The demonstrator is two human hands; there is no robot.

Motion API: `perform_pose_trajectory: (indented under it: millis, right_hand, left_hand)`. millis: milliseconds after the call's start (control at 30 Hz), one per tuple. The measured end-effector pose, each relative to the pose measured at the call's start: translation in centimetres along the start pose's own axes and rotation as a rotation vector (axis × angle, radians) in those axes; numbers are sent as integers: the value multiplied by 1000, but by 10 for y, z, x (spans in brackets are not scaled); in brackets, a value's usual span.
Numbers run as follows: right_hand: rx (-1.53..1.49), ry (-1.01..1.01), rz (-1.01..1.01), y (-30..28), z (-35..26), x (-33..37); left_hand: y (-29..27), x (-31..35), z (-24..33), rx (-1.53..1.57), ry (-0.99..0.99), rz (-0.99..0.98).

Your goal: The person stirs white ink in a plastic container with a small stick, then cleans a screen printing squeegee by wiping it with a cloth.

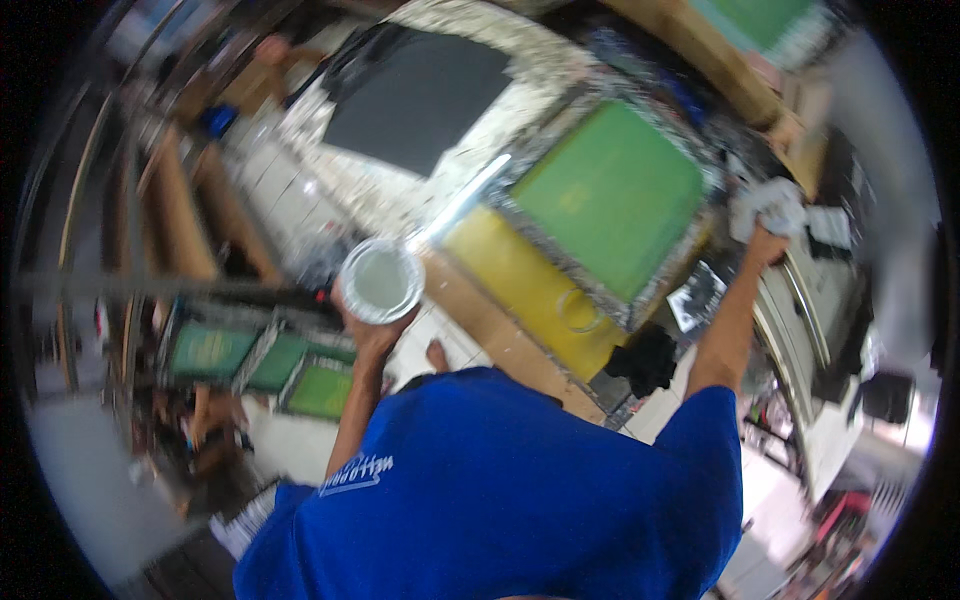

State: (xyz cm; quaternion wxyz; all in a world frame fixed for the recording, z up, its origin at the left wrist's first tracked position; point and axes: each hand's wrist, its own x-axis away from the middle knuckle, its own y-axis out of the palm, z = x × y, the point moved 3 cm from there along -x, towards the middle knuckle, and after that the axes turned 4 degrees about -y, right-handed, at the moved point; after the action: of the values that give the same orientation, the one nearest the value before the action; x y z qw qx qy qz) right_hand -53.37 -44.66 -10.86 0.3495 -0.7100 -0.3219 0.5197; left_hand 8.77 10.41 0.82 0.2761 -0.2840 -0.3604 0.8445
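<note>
My left hand [372,332] is closed round a round white tub [382,281], held up left of the middle. Its top faces me and shows a pale grey-green inside. Stretched out to the far right, my right hand [768,246] has its fingers on a crumpled whitish thing [768,205], cloth or plastic; motion blur hides which. Between my arms a green printing screen [610,195] with a grey, stained frame lies tilted over a yellow surface [520,285]. Dark fabric [418,100] lies flat on the paint-marked table [375,190] beyond.
Smaller green screens [318,388] rest in a rack low on the left. A wooden ledge [490,320] runs in front of me. Black cloth [645,360] lies bunched near my right arm. Wooden boards [175,210] stand at the left, and another green screen [760,22] is at the top right.
</note>
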Motion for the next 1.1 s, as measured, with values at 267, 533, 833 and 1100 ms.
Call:
perform_pose_trajectory:
  millis: [267, 533, 833, 1100]
  right_hand:
    - [-753, -103, -99, -175, -178, 130]
    - [-1235, -692, -737, -338, -410, 351]
    - [-574, -1173, -616, -355, -444, 395]
    - [-553, -1117, -499, -357, -476, 444]
  left_hand:
    - [3, -4, 4, 323, 255, 42]
    - [31, -26, 10, 422, 424, -15]
    - [21, -28, -23, 378, 453, -47]
    - [-7, -34, -55, 356, 454, -44]
